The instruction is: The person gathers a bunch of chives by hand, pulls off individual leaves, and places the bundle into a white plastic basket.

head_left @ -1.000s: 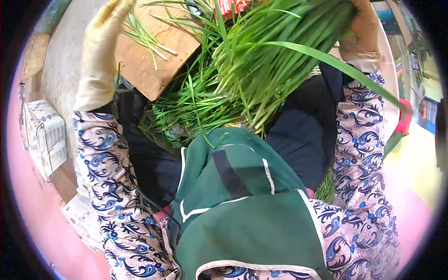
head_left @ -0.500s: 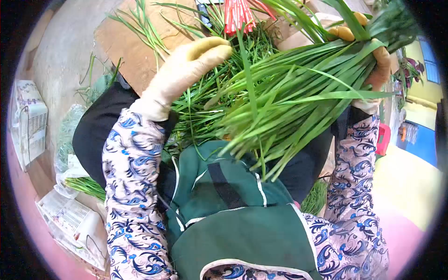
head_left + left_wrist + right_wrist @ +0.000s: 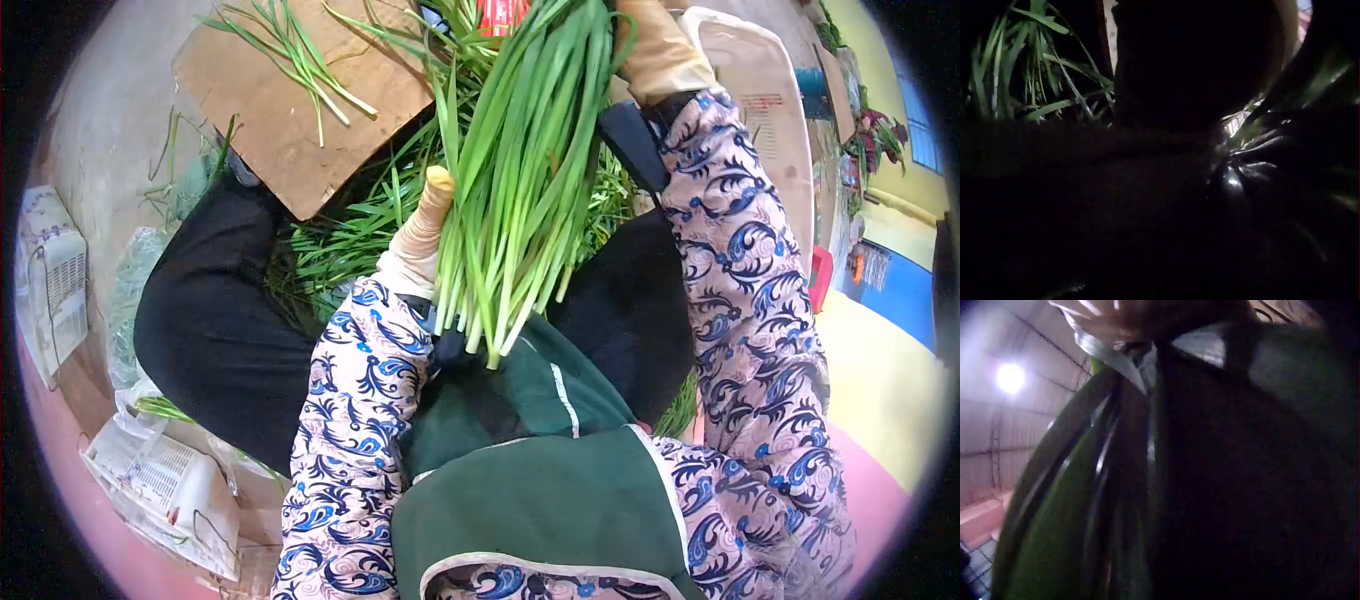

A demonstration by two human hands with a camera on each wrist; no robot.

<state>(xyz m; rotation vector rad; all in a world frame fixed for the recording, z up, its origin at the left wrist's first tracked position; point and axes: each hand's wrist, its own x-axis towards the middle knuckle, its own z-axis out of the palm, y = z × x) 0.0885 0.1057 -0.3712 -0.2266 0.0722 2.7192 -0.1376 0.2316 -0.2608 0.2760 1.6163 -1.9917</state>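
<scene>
Held in mid-air over the lap, pale ends down over the green apron (image 3: 540,480): a bunch of long green leaves (image 3: 515,190). Gripped near the top by the right hand (image 3: 655,45), judging by leaves gathered tight under the glove in the right wrist view; fingers out of sight in the head view. Flanked at the lower left edge by the left hand (image 3: 420,232), thumb raised beside the stalks; impossible to tell whether curled round or laid flat, with fingers hidden and the left wrist view nearly black.

Liable to shed outer stalks at the fanned, uneven lower end, given no tie in sight there. Could drop strays into the pile of loose greens (image 3: 340,245) just behind and get lost among them. Might crease leaves from too hard a squeeze, or slide apart from too light a hold. Easy also to brush loose stalks (image 3: 350,97) off the brown board (image 3: 260,110) with a wide swing of the left arm.
</scene>
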